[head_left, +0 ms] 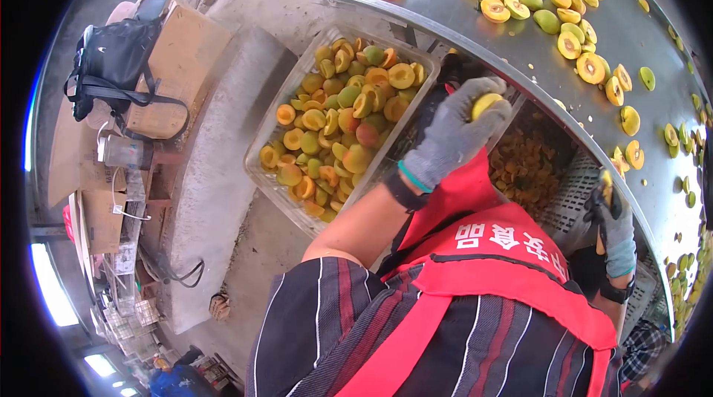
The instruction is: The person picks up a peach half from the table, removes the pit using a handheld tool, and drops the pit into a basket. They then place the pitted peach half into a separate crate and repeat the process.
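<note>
My left hand [457, 129], in a grey glove with a teal cuff, is closed around a yellow-green fruit half [486, 106] above the gap between the crate and the metal table. My right hand [613, 219], gloved in grey with dark fingertips, is closed on a small yellow piece [607, 180] by the table's edge. Halved fruits [590, 68] with orange and green skins lie scattered over the metal table [445, 7]. To the left of my left hand stands a pale plastic crate [256, 167] filled with fruit halves [349, 122].
Below the table edge, a basket [583, 178] stands beside a heap of brownish pieces [523, 167]. A black bag [119, 63] rests on cardboard boxes [182, 63] at the left, beyond a concrete ledge [223, 174]. Another person's checked sleeve [645, 345] shows at the lower right.
</note>
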The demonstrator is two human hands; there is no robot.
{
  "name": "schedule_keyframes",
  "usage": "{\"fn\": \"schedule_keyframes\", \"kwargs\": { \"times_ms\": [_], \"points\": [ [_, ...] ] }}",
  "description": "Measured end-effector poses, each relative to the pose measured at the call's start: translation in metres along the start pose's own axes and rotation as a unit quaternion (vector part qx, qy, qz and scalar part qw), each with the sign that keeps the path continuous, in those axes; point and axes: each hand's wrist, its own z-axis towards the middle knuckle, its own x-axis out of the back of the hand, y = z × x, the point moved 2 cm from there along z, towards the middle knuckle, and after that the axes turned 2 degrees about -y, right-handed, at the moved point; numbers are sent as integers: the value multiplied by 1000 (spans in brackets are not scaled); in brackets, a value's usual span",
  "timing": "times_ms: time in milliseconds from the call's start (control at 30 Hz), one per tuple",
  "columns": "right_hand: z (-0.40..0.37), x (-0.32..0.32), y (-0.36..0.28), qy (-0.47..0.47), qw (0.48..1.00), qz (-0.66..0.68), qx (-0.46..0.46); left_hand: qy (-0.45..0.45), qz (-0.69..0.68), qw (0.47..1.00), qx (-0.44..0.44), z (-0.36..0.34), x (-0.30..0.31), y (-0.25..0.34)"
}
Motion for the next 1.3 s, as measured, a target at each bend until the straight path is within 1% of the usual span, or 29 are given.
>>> {"fn": "schedule_keyframes", "kwargs": {
  "times_ms": [33,100,133,167,200,267,300,367,400,467,533,567,667,700,733,767,800,833,867,933,967,1000,1067,1100,1167,1200,1233,1267,1300],
  "points": [
    [8,7,6,12,1000,8,8,32,55,993,-102,-2,11,1],
    [27,18,13,22,1000,13,16,106,179,969,-133,3,48,7],
    [36,21,11,80,992,-87,50,133,200,964,-118,6,74,7],
    [45,23,8,135,970,-185,85,180,405,889,-118,5,100,9],
    [53,22,5,132,970,-187,86,183,404,888,-116,3,118,5],
    [67,17,-4,211,871,-410,171,154,710,687,18,-1,149,-16],
    [72,15,-2,207,872,-410,172,155,711,685,21,-7,162,-46],
    [87,9,14,184,883,-392,182,71,791,608,-3,-16,179,-108],
    [94,6,24,173,888,-383,186,70,792,606,0,-13,181,-104],
    [107,19,53,144,916,-352,128,6,754,639,149,-8,180,-83],
    [113,35,74,110,732,-610,285,-1,749,638,177,-3,182,-63],
    [113,37,79,105,770,-573,259,8,733,646,211,-2,187,-57],
    [107,32,69,77,757,-577,297,-5,715,654,248,2,195,-49],
    [99,26,54,98,644,-690,316,-9,727,639,250,3,197,-51],
    [98,26,55,101,645,-692,309,-14,739,624,253,2,201,-54],
    [100,26,57,91,689,-661,283,-15,743,643,185,0,205,-58],
    [103,27,58,81,730,-628,257,-19,743,644,180,1,212,-61],
    [98,9,37,147,868,-454,136,-22,740,633,225,2,211,-54],
    [96,4,31,152,868,-454,134,-25,735,621,271,0,214,-49],
    [95,3,29,161,919,-344,108,-4,714,656,246,-6,230,-48],
    [94,8,39,165,874,-415,193,23,710,663,235,-10,235,-46],
    [95,11,44,161,876,-412,192,51,705,669,228,-20,242,-45],
    [100,8,39,134,815,-510,239,55,723,656,207,-27,263,-48],
    [99,6,36,166,888,-407,136,61,722,642,250,-31,273,-47],
    [100,7,42,168,912,-353,122,46,741,605,288,-42,297,-41],
    [101,9,47,166,934,-300,105,48,743,603,287,-51,309,-43],
    [101,13,53,164,935,-295,106,88,694,623,350,-63,324,-45],
    [101,16,55,150,850,-468,190,129,639,638,410,-69,324,-39],
    [101,16,59,128,727,-620,266,122,642,628,423,-71,322,-34]
  ]
}}
